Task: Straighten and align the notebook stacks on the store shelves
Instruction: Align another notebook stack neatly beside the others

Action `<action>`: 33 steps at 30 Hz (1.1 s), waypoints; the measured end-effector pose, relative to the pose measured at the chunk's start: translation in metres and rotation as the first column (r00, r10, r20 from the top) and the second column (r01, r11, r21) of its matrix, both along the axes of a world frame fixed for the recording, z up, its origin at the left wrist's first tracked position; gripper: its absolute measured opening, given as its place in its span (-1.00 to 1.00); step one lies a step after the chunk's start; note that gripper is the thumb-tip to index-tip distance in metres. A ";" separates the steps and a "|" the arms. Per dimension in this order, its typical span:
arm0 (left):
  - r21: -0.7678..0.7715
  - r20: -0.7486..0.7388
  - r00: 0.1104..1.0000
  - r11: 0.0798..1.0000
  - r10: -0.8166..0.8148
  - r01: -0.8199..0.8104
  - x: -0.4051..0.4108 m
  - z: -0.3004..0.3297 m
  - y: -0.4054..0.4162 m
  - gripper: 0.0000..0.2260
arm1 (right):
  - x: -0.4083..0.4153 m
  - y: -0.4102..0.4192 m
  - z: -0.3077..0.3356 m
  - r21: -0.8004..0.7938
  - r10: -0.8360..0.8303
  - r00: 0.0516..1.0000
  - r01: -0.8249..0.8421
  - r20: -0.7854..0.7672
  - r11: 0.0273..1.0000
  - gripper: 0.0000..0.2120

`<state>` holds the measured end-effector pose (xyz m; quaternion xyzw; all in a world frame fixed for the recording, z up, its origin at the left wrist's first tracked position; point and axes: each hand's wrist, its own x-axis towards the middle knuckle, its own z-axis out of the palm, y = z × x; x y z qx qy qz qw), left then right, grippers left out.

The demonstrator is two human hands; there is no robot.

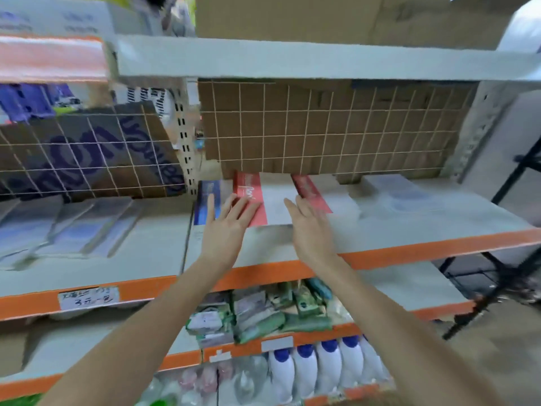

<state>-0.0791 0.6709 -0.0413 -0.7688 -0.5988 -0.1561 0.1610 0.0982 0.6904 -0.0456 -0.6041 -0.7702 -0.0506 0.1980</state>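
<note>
Overall blurred; left hand (224, 230) and right hand (310, 230) fingers spread over red-white notebook stack (273, 203); contact unclear.

Notebook stacks (263, 200) on grey shelf (409, 230)

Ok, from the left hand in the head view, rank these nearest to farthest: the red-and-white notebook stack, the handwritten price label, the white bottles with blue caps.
1. Red-and-white notebook stack: under the left hand's fingertips.
2. Handwritten price label: lower left, on the orange shelf edge.
3. White bottles with blue caps: bottom shelf, lower right.
</note>
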 end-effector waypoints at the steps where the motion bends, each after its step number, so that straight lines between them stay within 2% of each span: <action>1: -0.025 -0.008 1.000 1.000 0.007 -0.007 0.025 -0.001 0.011 -0.31 | 0.025 0.011 0.002 -0.008 -0.008 1.000 0.008 0.013 1.000 -0.31; 6: -0.102 -0.038 0.998 0.994 0.041 -0.044 0.120 -0.010 0.056 -0.28 | 0.119 0.050 0.002 -0.096 0.005 0.997 0.002 0.076 0.995 -0.37; 12: -0.233 -0.073 0.994 0.968 0.080 -0.095 0.162 -0.025 0.077 -0.33 | 0.164 0.084 -0.012 -0.174 0.090 0.988 -0.067 0.126 0.983 -0.42; 15: -0.393 -0.045 0.999 0.919 0.005 -0.022 0.163 -0.031 0.086 -0.45 | 0.176 0.097 -0.019 -0.334 0.106 0.984 -0.054 0.140 0.941 -0.41; 18: -0.524 -0.053 0.995 0.851 -0.084 0.044 0.155 -0.032 0.090 -0.37 | 0.186 0.104 -0.020 -0.514 0.146 0.987 -0.091 0.067 0.853 -0.29; 21: -0.521 0.004 0.997 0.850 -0.080 0.070 0.143 -0.032 0.095 -0.34 | 0.192 0.104 -0.021 -0.572 0.128 0.989 -0.150 -0.080 0.807 -0.19; 23: -0.515 0.054 0.998 0.855 -0.037 0.059 0.136 -0.031 0.099 -0.33 | 0.194 0.105 -0.023 -0.544 0.093 0.985 -0.159 -0.147 0.824 -0.19; 28: -0.466 0.152 0.988 0.884 0.038 0.038 0.132 -0.031 0.106 -0.35 | 0.198 0.115 -0.024 -0.472 0.057 0.978 -0.148 -0.202 0.869 -0.25; 33: -0.409 0.119 0.992 0.912 0.039 0.013 0.139 -0.035 0.114 -0.39 | 0.200 0.120 -0.023 -0.438 0.019 0.959 -0.148 -0.284 0.887 -0.32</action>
